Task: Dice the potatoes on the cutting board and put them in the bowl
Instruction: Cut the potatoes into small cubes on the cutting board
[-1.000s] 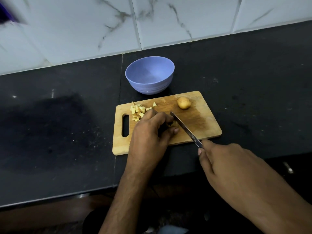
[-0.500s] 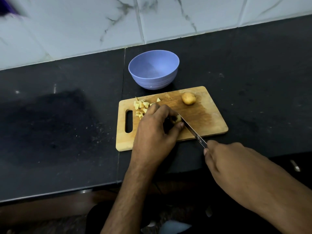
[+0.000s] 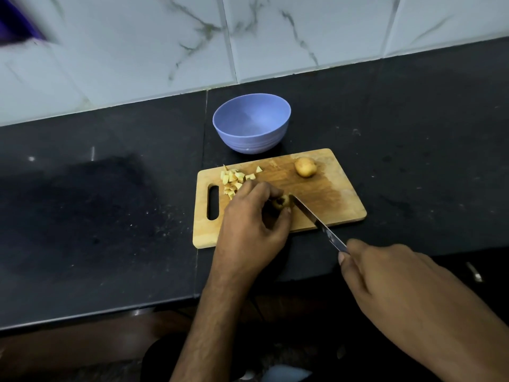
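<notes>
So the knife [image 3: 316, 220] had slid forward a bit over the last second, its tip now right up against the small potato piece [image 3: 281, 202] the left hand [image 3: 249, 224] was pinching near the middle of the cutting board [image 3: 330, 199]. It looked like another slice was about to happen, though the fingers hid most of that piece, so I couldn't say how much was left.

The right hand [image 3: 407, 293] was wrapped round the knife handle, out over the front edge of the counter [image 3: 110, 202]. A heap of diced bits [image 3: 234, 180] sat by the board's handle slot, and one whole potato [image 3: 305, 167] waited at the far right corner.

The blue bowl [image 3: 252, 133] just behind the board had nothing in it yet. The thumb sat very close to the blade.
</notes>
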Available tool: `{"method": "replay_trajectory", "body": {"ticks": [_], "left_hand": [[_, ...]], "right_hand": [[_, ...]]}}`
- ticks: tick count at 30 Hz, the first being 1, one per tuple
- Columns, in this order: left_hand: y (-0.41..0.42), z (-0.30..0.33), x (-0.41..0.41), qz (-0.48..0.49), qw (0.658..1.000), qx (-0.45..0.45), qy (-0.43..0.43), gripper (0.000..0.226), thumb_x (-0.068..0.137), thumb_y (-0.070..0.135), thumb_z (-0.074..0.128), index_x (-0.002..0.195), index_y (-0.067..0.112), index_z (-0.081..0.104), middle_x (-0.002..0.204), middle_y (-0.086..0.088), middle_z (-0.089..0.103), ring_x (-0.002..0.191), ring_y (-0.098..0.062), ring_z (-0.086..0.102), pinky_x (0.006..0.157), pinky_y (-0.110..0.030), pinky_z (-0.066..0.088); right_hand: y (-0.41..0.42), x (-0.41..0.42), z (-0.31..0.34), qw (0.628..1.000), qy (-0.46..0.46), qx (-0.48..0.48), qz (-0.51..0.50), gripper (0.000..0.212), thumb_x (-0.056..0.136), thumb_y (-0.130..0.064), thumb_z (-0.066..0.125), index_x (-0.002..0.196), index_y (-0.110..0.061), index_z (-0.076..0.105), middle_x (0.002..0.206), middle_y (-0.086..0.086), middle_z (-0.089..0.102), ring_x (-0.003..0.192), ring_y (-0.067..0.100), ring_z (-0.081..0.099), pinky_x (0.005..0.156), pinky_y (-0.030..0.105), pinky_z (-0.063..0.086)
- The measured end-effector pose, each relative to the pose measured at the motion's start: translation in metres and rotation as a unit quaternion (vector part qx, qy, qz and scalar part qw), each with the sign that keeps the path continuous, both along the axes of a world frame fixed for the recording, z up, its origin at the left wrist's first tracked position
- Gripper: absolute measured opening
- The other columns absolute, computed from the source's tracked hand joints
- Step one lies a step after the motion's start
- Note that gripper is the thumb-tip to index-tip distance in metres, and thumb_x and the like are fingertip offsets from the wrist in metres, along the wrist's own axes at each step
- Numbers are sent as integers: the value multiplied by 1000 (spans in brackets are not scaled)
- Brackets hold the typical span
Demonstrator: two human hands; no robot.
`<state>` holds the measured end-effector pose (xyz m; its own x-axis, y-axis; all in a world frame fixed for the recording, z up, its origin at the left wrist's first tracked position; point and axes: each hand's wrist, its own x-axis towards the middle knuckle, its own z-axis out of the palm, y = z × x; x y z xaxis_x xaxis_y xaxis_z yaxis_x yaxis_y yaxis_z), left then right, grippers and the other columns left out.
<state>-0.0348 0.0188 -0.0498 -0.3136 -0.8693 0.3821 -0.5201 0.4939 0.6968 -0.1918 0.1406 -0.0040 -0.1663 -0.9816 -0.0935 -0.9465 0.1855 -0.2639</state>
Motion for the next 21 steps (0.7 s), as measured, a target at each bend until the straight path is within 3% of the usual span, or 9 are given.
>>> {"method": "replay_trajectory", "body": {"ticks": [4,11,16,21], "left_hand": [[0,-3,1,25,1000,-12,-1,20,86,23,80,104,20,74,99,13,62,92,-1,60,78,-13,48],[5,-1,-1,51,997,-49,-12,26,87,23,79,113,18,77,102,9,69,93,-2,62,81,-26,55],[4,-2,-1,54,998,-40,7,26,85,20,81,110,20,77,102,11,71,95,0,65,84,-24,56],[2,-3,1,48,998,-32,6,24,84,20,81,108,20,78,100,10,71,93,-2,65,81,-28,57]], "right_hand": [[-4,7,7,1000,-11,-26,10,28,101,-50,18,89,-35,39,67,-7,53,56,7,53,50,19,38],[-13,9,4,999,8,-28,23,28,103,-47,20,103,-35,45,70,-8,51,58,5,52,50,19,36],[-15,10,6,999,17,-11,27,22,104,-46,19,92,-35,34,70,-9,49,57,4,47,47,18,30],[-23,7,5,999,28,15,38,21,104,-43,21,91,-34,34,69,-8,50,57,4,49,51,21,38]]}}
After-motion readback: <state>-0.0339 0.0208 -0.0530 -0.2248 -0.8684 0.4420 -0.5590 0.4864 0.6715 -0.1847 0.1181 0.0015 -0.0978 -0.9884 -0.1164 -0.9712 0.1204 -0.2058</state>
